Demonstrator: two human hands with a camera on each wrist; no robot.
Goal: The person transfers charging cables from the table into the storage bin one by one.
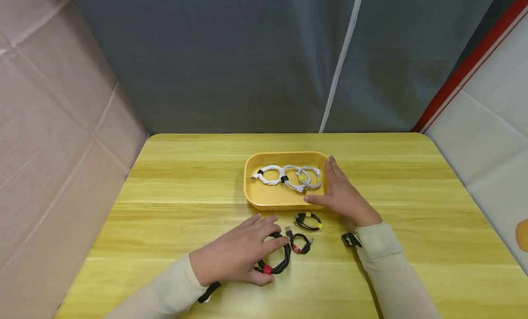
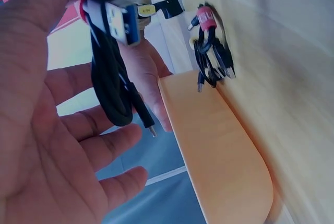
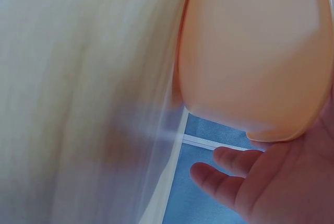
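My left hand (image 1: 257, 252) lies over a coiled black cable with a red tie (image 1: 277, 263), fingers across the coil and thumb at the tie, gripping it. The left wrist view shows that cable (image 2: 112, 83) and its blue USB plug between the thumb and fingers of my left hand (image 2: 62, 145). My right hand (image 1: 338, 190) rests flat against the right side of a yellow tray (image 1: 272, 200), fingers straight. In the tray lie three white coiled cables (image 1: 286, 177). The right wrist view shows the tray (image 3: 255, 51) beside my right hand (image 3: 261, 182).
Two more black coils lie on the wooden table (image 1: 185, 181) in front of the tray: one with a yellow tie (image 1: 308, 221), one with a red tie (image 1: 300, 244). A grey curtain hangs behind the table and a cardboard wall (image 1: 53, 126) stands at the left.
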